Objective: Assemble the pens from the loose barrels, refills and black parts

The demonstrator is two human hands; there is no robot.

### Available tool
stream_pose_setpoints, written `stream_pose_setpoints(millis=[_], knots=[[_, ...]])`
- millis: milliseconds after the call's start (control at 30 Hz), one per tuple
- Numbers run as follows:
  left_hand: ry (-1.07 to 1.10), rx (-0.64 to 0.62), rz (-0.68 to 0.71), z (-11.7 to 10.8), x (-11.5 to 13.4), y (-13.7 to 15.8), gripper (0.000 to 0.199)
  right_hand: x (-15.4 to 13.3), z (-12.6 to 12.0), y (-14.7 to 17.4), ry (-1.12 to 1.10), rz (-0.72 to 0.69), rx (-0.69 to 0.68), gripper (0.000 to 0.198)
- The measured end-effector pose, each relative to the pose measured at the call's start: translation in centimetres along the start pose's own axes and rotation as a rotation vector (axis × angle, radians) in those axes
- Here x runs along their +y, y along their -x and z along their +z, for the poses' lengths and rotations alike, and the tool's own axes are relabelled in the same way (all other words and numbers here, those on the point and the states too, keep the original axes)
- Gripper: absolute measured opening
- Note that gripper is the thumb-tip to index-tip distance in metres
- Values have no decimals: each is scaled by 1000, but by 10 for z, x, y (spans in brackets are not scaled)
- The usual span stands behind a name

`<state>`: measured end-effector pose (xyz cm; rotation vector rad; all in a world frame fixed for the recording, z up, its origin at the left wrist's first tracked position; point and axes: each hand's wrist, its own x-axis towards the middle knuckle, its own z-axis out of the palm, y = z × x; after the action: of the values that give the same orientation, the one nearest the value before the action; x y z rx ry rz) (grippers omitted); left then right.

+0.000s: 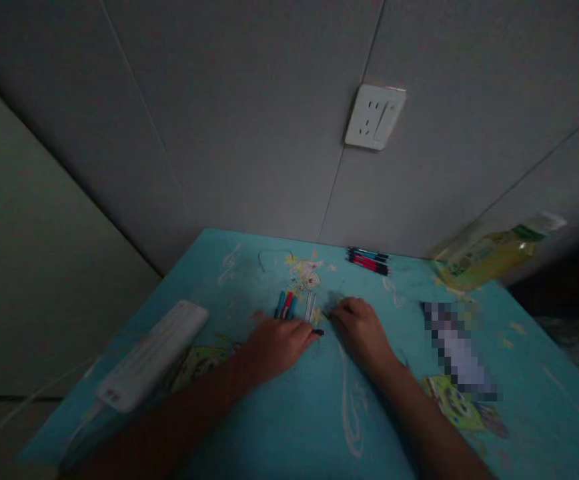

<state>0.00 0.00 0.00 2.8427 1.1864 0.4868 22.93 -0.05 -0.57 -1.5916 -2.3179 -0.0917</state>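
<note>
My left hand [279, 340] lies over the middle of the table, its fingers curled. A short dark end of a pen [318, 332] sticks out past its fingertips. Just beyond those fingers, blue and red pen pieces [286, 304] lie side by side, their near ends hidden by the hand. Slim clear tubes [311, 307] rest beside them. To the right, my right hand [359, 323] is on the table with its fingers pinched together. A tiny dark tip [326, 314] shows at its fingertips; the rest is hidden.
Several red, blue and black pens [368, 261] lie by the wall. A bottle of yellow liquid [494, 257] stands at the right rear, near a pixelated phone-shaped object [459, 350]. At left is a white power strip [152, 357] with a cord. Cartoon pictures mark the blue table [289, 427].
</note>
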Motion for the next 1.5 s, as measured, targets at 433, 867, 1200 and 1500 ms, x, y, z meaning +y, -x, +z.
stream_pose_setpoints(millis=[433,867,1200,1500], knots=[[28,24,28,-7,-1,-1,28,10,-5,4,-298,71,149,13],[15,18,50,-5,-1,-1,29,16,4,4,-312,41,172,13],[26,-23,17,-7,0,-2,26,14,-3,7,-269,20,152,16],[98,7,17,-5,-3,-1,26,-31,-26,19,-547,-46,66,20]])
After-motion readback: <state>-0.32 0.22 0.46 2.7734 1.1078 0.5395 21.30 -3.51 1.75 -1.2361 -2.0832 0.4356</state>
